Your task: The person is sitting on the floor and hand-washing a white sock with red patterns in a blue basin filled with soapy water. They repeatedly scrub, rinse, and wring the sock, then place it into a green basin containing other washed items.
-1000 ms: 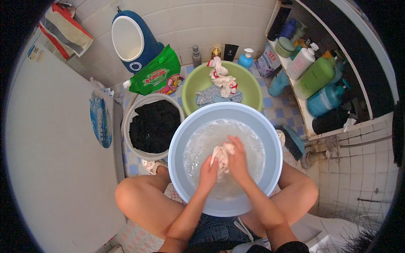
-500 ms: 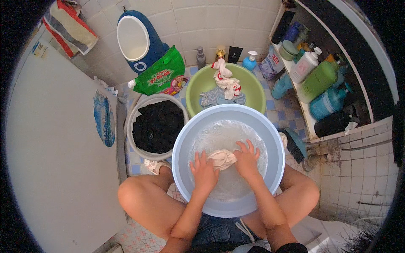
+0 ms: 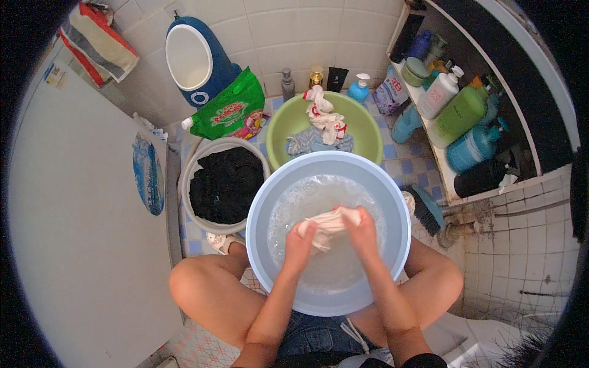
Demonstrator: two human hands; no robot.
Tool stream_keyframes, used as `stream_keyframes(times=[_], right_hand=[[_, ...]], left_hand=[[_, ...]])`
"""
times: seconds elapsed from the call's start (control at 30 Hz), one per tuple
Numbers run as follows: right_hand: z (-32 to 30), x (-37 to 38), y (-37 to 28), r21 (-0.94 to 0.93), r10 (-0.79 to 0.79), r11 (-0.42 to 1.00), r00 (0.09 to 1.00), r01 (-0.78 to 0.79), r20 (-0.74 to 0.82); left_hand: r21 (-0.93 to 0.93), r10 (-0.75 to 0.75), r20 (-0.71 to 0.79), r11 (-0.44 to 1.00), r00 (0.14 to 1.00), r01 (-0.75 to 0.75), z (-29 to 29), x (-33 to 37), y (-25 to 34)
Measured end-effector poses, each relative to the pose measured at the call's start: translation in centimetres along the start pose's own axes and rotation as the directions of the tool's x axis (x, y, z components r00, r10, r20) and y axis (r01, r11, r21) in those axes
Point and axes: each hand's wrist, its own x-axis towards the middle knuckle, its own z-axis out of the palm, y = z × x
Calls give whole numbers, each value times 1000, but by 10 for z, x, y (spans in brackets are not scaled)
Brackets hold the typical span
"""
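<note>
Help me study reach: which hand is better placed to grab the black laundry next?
Probably the left hand: it is nearer the black laundry, on that side. The right hand also holds the pale cloth, so the left could let go.

On my feed I count two hands, a left hand (image 3: 298, 245) and a right hand (image 3: 363, 234), and one pale cloth (image 3: 330, 223). I make it three basins: one blue basin (image 3: 262, 248), one green basin (image 3: 368, 132), one grey basin (image 3: 215, 147). By the far wall I get three bottles, a grey bottle (image 3: 287, 86), a gold-topped bottle (image 3: 316, 78) and a blue pump bottle (image 3: 358, 92), plus one black tube (image 3: 337, 80).
</note>
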Motion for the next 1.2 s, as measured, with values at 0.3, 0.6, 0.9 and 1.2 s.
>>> stream_keyframes(times=[0.3,0.6,0.9,1.2], right_hand=[[45,-21,12,-153,-268,945,953,289,141],[66,-65,22,-347,-400,780,842,521,362],[60,-53,39,-319,-426,815,873,484,238],[30,-4,33,-283,-275,926,960,250,-52]], left_hand=[[-188,118,112,978,987,-95,13,-16,-34],[-584,-26,-62,811,998,-15,1,-12,-20],[-189,121,-11,974,993,-121,6,-24,-10],[-46,95,78,995,992,-91,8,-21,-39]])
